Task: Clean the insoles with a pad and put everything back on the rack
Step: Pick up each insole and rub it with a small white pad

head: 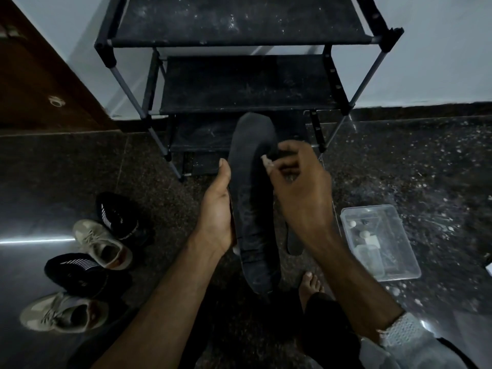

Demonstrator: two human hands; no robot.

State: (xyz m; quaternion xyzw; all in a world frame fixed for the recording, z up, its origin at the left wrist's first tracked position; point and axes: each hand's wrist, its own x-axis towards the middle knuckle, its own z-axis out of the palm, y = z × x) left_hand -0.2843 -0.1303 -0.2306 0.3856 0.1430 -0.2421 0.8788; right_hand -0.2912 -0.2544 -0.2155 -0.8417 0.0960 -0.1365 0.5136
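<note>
A long black insole (251, 198) stands on end in front of me, toe pointing up toward the rack. My left hand (217, 209) grips its left edge, thumb up along the side. My right hand (298, 185) pinches a small pale pad (267, 161) against the insole's upper right edge. A second dark insole (294, 243) lies on the floor, partly hidden behind my right forearm. The black shoe rack (239, 83) stands against the wall with bare, dusty shelves.
Two black striped shoes (117, 217) (76, 272) and two beige sneakers (102, 243) (64, 312) lie on the dark floor at left. A clear plastic box (380, 241) with small items sits at right. My bare foot (310, 286) is below the insole. A brown door (40, 75) is at far left.
</note>
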